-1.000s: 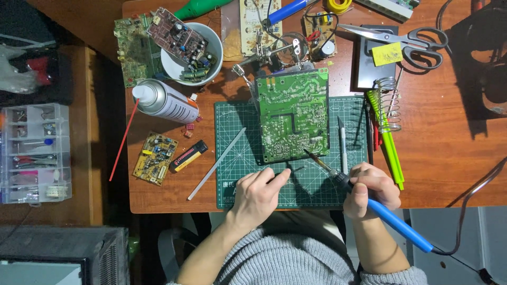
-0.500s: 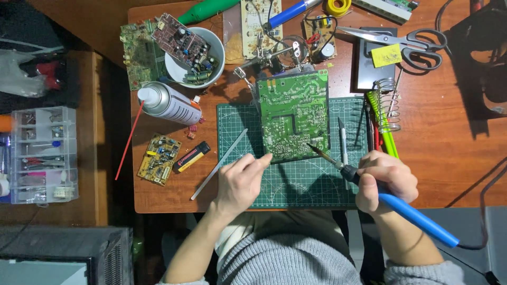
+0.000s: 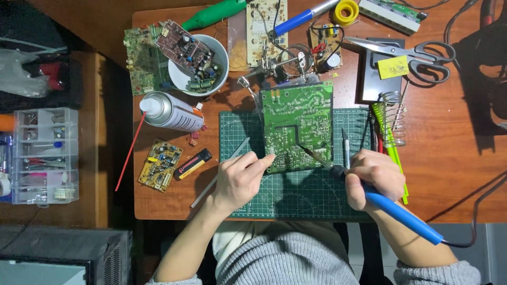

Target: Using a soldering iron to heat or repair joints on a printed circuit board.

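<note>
At the far left of the frame, a clear compartment box (image 3: 45, 155) is sitting on a dark wooden surface, with a dark case (image 3: 39, 68) lying above it. A dark housing (image 3: 63, 256) is occupying the lower left corner.

The wooden table (image 3: 454, 158) is filling the centre and right of the frame. In its upper left part, a white bowl (image 3: 182, 79) is holding a small circuit board, and a spray can (image 3: 171, 112) is lying on its side just below the bowl. A yellow circuit board (image 3: 160, 165) is resting below the can.

A green cutting mat (image 3: 296, 195) is covering the lower centre of the table. The left hand (image 3: 240, 179) is resting on the mat, fingers loosely curled and grasping nothing, with the index fingertip touching the lower left edge of the green circuit board (image 3: 298, 124). That board is lying at the upper centre of the mat.

The right hand (image 3: 375, 177) is clenched around the blue soldering iron (image 3: 391, 208), and the iron's tip is touching the lower part of the board. In the upper right of the frame, scissors (image 3: 417, 55) are lying on the table, and a coil stand (image 3: 393, 119) is lying below them.
</note>
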